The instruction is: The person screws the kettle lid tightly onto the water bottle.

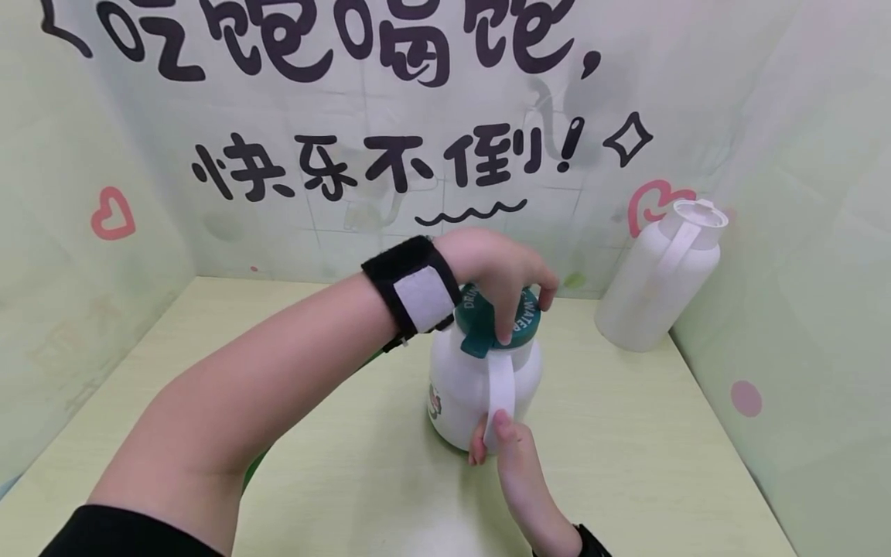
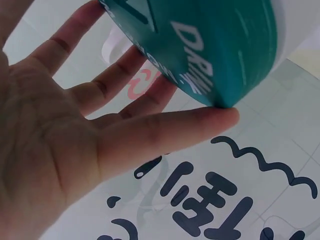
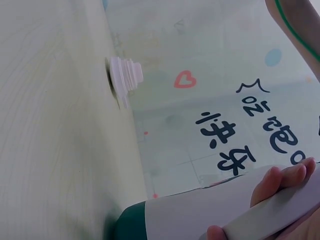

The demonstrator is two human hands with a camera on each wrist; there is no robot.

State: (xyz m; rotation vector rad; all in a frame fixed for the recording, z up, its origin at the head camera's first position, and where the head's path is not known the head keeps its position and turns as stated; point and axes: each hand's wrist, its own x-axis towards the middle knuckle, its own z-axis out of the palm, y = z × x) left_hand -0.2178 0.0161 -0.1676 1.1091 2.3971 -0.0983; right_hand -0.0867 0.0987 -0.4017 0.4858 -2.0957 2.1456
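A white water jug (image 1: 452, 379) with a side handle (image 1: 501, 383) stands upright on the table in the head view. Its green lid (image 1: 476, 313) carries white lettering, part of which reads DRINK in the left wrist view. From above, my left hand (image 1: 497, 271) grips this lid, thumb on the near rim and fingers spread around the far side. Lower down, my right hand (image 1: 511, 449) holds the handle, its fingers curled round it. The right wrist view shows those fingers (image 3: 292, 175) on the handle and a green band (image 3: 132, 222) at the jug's base.
A second white jug (image 1: 654, 278), lidless, stands at the back right near the side wall. A small pale stepped piece (image 3: 125, 77) rests on the table (image 3: 55, 125) in the right wrist view. Printed walls (image 1: 348, 255) enclose the back and sides.
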